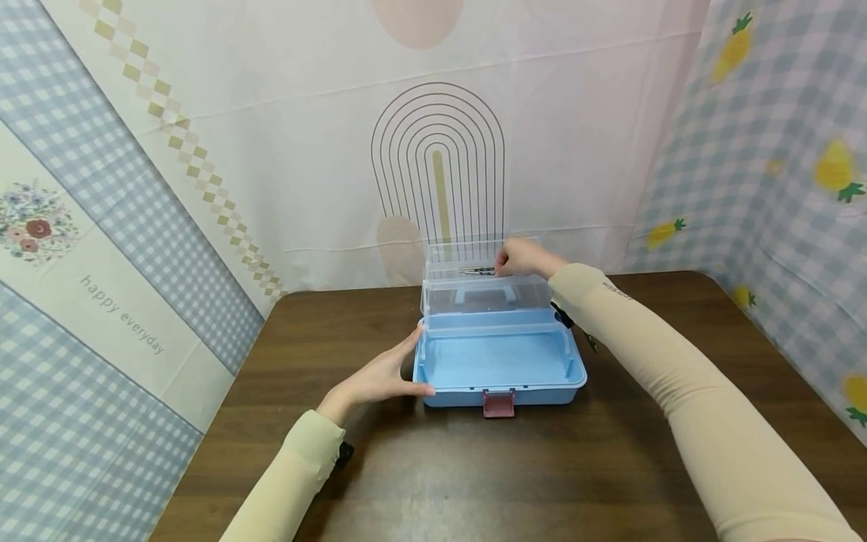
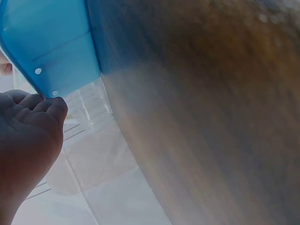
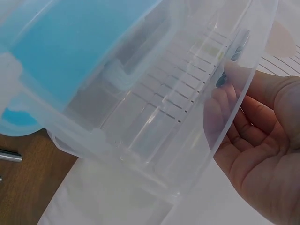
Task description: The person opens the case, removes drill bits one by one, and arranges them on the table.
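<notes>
A light-blue toolbox [image 1: 501,397] stands with its clear lid [image 1: 440,301] raised at the back and a clear plastic tray [image 1: 542,328] lifted above its base. My left hand [image 1: 379,376] holds the left side of the box, thumb on the front rim and fingers farther back along the edge. At the upper tray compartment, my right hand [image 1: 524,258] pinches a slim silver drill bit [image 1: 477,270] that points left. Seen through clear plastic in the right wrist view, the drill bit [image 3: 240,46] has a twisted shaft, partly hidden by the fingers.
A reddish latch [image 1: 498,404] hangs open at the box's front. Right of the box, partly under the right forearm, metal rods [image 3: 9,155] lie on the brown wooden table [image 1: 474,474]. A printed cloth [image 1: 325,173] hangs close behind the table.
</notes>
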Demonstrator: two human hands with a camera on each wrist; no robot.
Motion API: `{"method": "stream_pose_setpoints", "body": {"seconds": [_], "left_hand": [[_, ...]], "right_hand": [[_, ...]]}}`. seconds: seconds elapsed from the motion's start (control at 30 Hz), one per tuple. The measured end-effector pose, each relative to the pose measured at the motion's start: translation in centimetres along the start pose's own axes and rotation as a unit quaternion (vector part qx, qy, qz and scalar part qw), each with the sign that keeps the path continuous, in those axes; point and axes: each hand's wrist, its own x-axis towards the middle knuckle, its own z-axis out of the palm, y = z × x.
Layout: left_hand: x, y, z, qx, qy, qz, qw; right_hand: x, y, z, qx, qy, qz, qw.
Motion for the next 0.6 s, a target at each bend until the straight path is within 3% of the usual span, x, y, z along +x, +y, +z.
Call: {"method": "stream_pose_setpoints", "body": {"seconds": [0.6], "left_hand": [[-0.1, 0.0, 0.0, 0.0, -0.002, 0.003, 1.0]], "right_hand": [[-1.0, -0.7, -3.7, 0.013, 0.052, 0.006, 0.9986]]}}
